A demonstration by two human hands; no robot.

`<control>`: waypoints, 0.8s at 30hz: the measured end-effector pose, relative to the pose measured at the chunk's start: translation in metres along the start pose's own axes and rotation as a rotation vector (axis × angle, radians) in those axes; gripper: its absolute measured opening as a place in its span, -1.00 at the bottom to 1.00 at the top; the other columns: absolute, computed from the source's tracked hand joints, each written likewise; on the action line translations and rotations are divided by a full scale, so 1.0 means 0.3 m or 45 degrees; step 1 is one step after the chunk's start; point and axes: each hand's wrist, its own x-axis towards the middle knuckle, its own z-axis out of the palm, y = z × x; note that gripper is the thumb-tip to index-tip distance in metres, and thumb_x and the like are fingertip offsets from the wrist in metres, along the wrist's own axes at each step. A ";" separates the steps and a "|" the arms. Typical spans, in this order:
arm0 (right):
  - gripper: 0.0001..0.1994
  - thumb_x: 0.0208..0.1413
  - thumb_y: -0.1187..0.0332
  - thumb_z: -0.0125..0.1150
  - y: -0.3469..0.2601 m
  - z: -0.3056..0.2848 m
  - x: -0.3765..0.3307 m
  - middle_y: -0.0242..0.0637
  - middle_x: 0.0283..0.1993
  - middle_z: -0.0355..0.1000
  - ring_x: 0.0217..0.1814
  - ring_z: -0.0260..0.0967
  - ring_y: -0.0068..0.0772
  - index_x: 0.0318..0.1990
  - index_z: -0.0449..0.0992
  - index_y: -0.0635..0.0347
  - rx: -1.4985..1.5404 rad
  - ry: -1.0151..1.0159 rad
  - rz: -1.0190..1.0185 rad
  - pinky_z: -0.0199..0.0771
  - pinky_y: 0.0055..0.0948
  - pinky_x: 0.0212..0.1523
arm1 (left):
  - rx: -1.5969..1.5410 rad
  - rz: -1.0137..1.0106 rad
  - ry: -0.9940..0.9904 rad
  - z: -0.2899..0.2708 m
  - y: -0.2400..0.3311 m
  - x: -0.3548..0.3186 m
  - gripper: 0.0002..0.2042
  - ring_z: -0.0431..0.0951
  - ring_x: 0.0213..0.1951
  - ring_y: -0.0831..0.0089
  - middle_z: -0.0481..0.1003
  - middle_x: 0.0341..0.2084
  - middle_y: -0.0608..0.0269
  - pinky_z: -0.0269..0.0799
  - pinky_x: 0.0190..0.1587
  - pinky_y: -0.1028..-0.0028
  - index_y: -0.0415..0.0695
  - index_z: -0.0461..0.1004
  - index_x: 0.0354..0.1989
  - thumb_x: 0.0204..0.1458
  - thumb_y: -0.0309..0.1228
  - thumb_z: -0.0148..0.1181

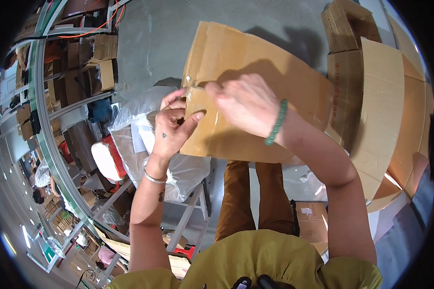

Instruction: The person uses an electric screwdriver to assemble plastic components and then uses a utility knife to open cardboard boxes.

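I hold a flattened brown cardboard box [255, 67] up in front of me, above my knees. My left hand [173, 126] grips its left edge, thumb on the near face and fingers behind. My right hand [243, 103] pinches at a strip of clear tape near the upper left of the box, fingers closed on it. A green bead bracelet [276, 124] circles my right wrist, a silver bangle [154, 177] my left.
A tall stack of flattened cardboard [386, 111] stands at right. A clear plastic bag [135, 120] with papers rests on a metal frame stand [193, 207] at left. A conveyor line with boxes [82, 62] curves along the far left; other people sit beyond it.
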 end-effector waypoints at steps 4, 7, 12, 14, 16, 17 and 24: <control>-0.86 -0.17 0.42 0.02 0.007 0.014 0.106 -0.10 -0.59 0.41 -0.50 0.44 -0.14 -0.43 0.47 0.25 -0.077 -0.008 -0.069 0.38 -0.24 -0.55 | -0.027 0.022 0.126 0.031 -0.026 0.024 -0.81 0.33 -0.14 0.36 0.45 -0.63 0.32 0.05 0.07 0.37 -0.22 0.46 -0.71 -0.16 -0.45 0.28; -0.85 -0.17 0.40 0.02 0.009 0.008 0.167 -0.11 -0.57 0.43 -0.48 0.44 -0.10 -0.48 0.50 0.23 -0.099 -0.059 -0.175 0.39 -0.21 -0.49 | -0.128 -0.047 0.207 0.037 -0.074 0.002 -0.77 0.26 -0.09 0.42 0.42 -0.67 0.41 -0.05 0.08 0.36 -0.19 0.41 -0.75 -0.13 -0.48 0.26; -0.87 -0.19 0.43 0.04 0.037 -0.041 0.135 -0.13 -0.59 0.41 -0.48 0.43 -0.08 -0.46 0.49 0.22 -0.133 -0.152 -0.222 0.39 -0.21 -0.49 | -0.277 -0.088 0.285 0.046 -0.101 0.018 -0.72 0.28 -0.15 0.42 0.36 -0.70 0.40 0.03 0.04 0.36 -0.20 0.32 -0.80 -0.15 -0.55 0.26; -0.86 -0.19 0.44 0.04 0.050 -0.020 0.106 -0.14 -0.60 0.40 -0.48 0.43 -0.10 -0.42 0.46 0.24 -0.149 -0.151 -0.212 0.39 -0.23 -0.51 | -0.436 -0.142 0.323 0.044 -0.092 0.026 -0.66 0.30 -0.20 0.43 0.34 -0.70 0.38 0.09 0.00 0.37 -0.20 0.21 -0.82 -0.18 -0.58 0.27; -0.83 -0.18 0.45 0.03 0.055 -0.011 0.071 -0.12 -0.60 0.40 -0.47 0.44 -0.12 -0.37 0.44 0.27 -0.081 -0.059 -0.156 0.38 -0.23 -0.52 | -0.333 -0.135 0.388 0.063 -0.064 0.025 -0.61 0.31 -0.23 0.44 0.32 -0.71 0.36 0.16 -0.05 0.42 -0.19 0.13 -0.82 -0.19 -0.59 0.28; -0.81 -0.19 0.46 0.02 0.056 -0.003 0.058 -0.10 -0.63 0.39 -0.51 0.44 -0.13 -0.35 0.43 0.31 -0.061 -0.014 -0.148 0.37 -0.24 -0.55 | -0.255 -0.165 0.448 0.069 -0.058 0.024 -0.62 0.32 -0.24 0.44 0.32 -0.71 0.36 0.19 -0.09 0.44 -0.19 0.14 -0.81 -0.18 -0.58 0.28; -0.89 -0.12 0.47 0.03 -0.021 0.061 -0.023 -0.12 -0.70 0.35 -0.60 0.38 -0.06 -0.41 0.33 0.29 0.148 0.117 0.248 0.34 -0.21 -0.61 | -0.168 -0.597 0.669 0.109 0.019 0.050 -0.85 0.36 -0.22 0.39 0.42 -0.39 0.17 0.31 -0.14 0.50 -0.20 0.51 -0.40 -0.15 -0.45 0.29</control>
